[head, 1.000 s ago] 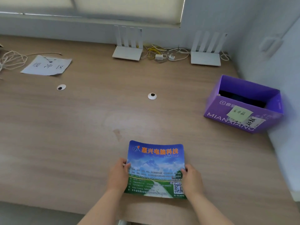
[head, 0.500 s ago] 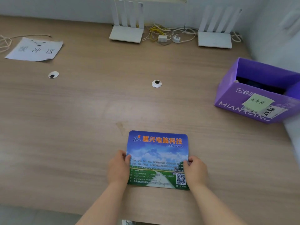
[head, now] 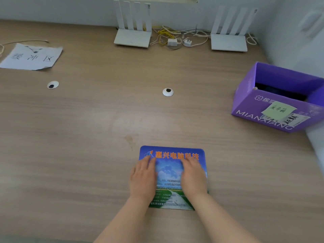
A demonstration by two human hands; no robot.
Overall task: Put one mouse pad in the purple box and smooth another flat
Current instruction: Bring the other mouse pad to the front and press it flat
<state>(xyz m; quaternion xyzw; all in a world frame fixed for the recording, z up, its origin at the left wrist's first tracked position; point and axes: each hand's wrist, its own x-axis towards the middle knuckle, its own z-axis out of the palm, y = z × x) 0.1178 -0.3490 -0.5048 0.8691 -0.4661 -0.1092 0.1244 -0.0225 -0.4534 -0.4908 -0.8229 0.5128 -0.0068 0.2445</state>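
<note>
- Pad [head: 172, 174] lies flat on the worktop [head: 87, 137], near its front edge, directly under my hands.
- Left hand [head: 142, 178] and right hand [head: 192, 176] both spread palm-down on the pad, side by side, fingers apart and extended; no grip closed on anything.
- I judge the pad thin, light, floppy, so it should flatten under sliding palm pressure. Printed top likely slick; the underside may hold against the wood.
- If lifting is needed: take a side edge or a far corner, just beyond my fingertips, and peel up.
- Pad's far edge and corners look down already; near edge partly hidden by my wrists.
- Box [head: 273, 102] sits well to the right and beyond my right hand, open top, something dark inside; cannot tell what.
- Open worktop all round the hands; routers and cables far back, clear of any stroke.
</note>
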